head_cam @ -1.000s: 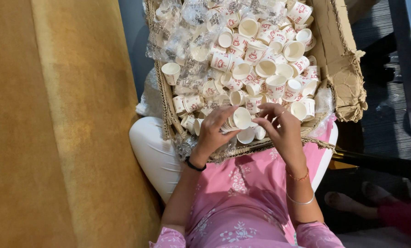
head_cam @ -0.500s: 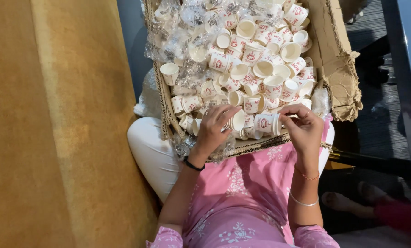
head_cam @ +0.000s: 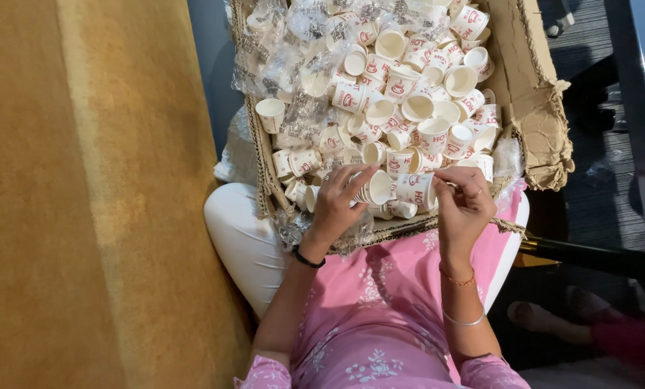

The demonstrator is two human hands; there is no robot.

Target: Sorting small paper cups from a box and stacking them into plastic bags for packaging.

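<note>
Low over the cardboard box (head_cam: pixel 531 79), both hands closed: left (head_cam: pixel 337 209) around a cup stack (head_cam: pixel 371 189), right (head_cam: pixel 463 205) pinching one paper cup (head_cam: pixel 416 189).

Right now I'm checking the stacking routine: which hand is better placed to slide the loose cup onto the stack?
Right. The right hand pinches a single paper cup close beside the open end of the nested stack, which the left hand holds on its side.

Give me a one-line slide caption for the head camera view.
Left hand and right hand each hold paper cups over a cardboard box full of them.
</note>
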